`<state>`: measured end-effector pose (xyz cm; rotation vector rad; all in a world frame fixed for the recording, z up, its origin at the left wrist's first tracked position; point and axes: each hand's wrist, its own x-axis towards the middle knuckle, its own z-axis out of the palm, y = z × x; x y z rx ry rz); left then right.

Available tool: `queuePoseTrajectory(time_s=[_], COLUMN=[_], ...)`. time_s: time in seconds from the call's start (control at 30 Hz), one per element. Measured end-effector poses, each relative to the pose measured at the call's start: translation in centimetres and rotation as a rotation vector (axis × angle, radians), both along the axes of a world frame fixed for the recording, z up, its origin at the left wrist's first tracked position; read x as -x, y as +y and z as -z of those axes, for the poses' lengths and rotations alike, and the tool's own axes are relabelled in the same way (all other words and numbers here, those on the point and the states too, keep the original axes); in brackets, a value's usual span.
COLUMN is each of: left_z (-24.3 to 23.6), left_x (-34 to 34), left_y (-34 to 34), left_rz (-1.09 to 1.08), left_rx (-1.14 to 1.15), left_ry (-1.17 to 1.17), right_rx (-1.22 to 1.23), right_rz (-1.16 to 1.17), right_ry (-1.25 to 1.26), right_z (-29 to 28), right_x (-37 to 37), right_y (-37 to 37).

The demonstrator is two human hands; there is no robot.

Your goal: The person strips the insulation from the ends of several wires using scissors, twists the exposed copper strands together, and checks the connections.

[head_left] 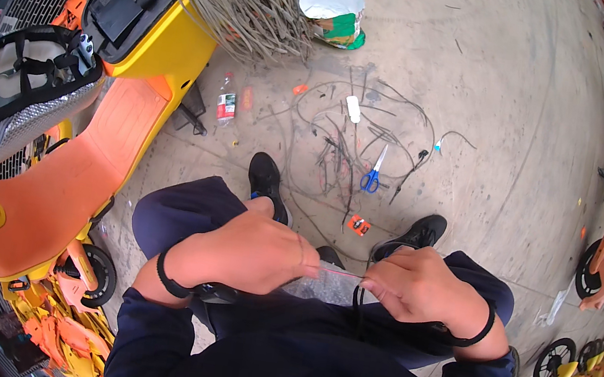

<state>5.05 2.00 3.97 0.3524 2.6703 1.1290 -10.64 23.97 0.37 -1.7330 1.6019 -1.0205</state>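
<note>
Left hand (258, 252) and right hand (416, 282) both pinch a thin red wire (340, 273) taut over the lap; risk: overpull may snap it.

Grey concrete floor (499, 100), orange-yellow scooters (82, 158) parked around, daylight

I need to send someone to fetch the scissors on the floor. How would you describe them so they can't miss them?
Look at the concrete floor ahead of the seated person's black shoes, where a tangle of dark cables lies spread out. The scissors lie at its right side, closed, blades pointing away. Their bright blue handles are the only blue among the black wires.
</note>
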Motion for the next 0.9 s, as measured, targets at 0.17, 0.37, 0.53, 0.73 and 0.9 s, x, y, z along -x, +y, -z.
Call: queuePoseTrajectory(time_s=[0.17,0.37,0.53,0.73,0.9], left_z=[-1.5,-3.7,-4.6,-5.5,-5.9], left_x=[-0.9,-2.6,-3.4,-4.9,-5.8], left_y=[-2.9,-5.6,-7.0,-8.6,-9.0], left_rz=[-0.136,-0.22,-0.263,-0.359,-0.384], left_rx=[-0.132,-0.18,-0.209,-0.218,-0.262], left_ry=[-0.006,-0.089,-0.16,-0.226,-0.235], right_rx=[0.015,-0.013,0.021,0.031,0.011], right_rz=[0.055,0.087,0.12,0.117,0.172], right_ry=[-0.021,0.021,0.07,0.125,0.12], right_z=[-1.3,-2.5,-3.0,-4.2,-5.7], right_x=[1.9,2.8,3.1,3.9,4.3], right_y=[1.0,1.9,2.5,3.7,5.0])
